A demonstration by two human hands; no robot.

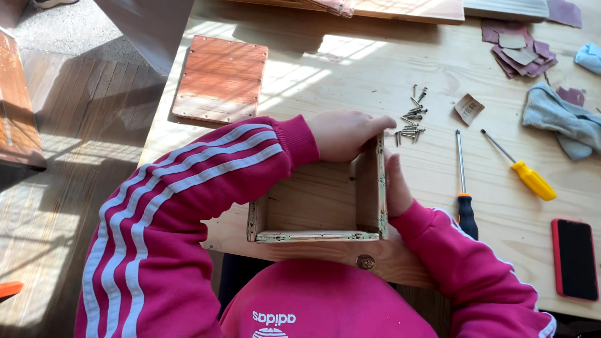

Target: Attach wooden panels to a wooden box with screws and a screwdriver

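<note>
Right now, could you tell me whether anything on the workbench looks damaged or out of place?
The small wooden box between the left hand and right hand has rough, chipped rims with pale flecks. Loose screws lie scattered beyond it, and torn sandpaper scraps are strewn at the far right.

Two screwdrivers lie on the table: one yellow-handled [532, 179], one black-handled [464, 194]. There is one open wooden box [316, 203], one red phone [575, 259] and one reddish panel [220, 79].

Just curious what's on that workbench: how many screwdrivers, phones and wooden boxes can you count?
Screwdrivers: 2, one black-handled, one yellow-handled
Phones: 1, red-cased
Wooden boxes: 1, touched by the left hand and the right hand
Total: 4
</note>
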